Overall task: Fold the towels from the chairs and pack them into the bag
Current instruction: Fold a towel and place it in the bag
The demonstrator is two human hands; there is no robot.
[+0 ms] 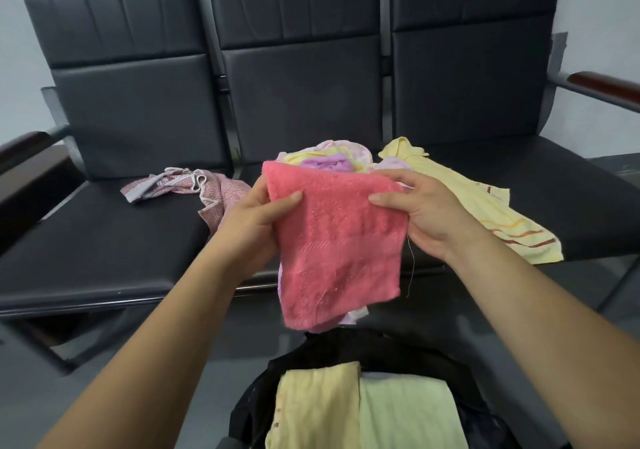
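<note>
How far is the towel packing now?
Done: yellow towel and green towel lie folded in the black bag. In hand: left hand and right hand hold the pink towel. Left: patterned towel, mixed pile and striped towel on the chairs.

Below the grip the bag (pixel 346 348) gapes — folded towels (pixel 405 410) fill its mouth; behind the grip, a towel heap (pixel 325 163).

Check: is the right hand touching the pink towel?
Touching. The head view shows the right hand pinching the pink towel at its upper right corner, thumb across the front.
</note>
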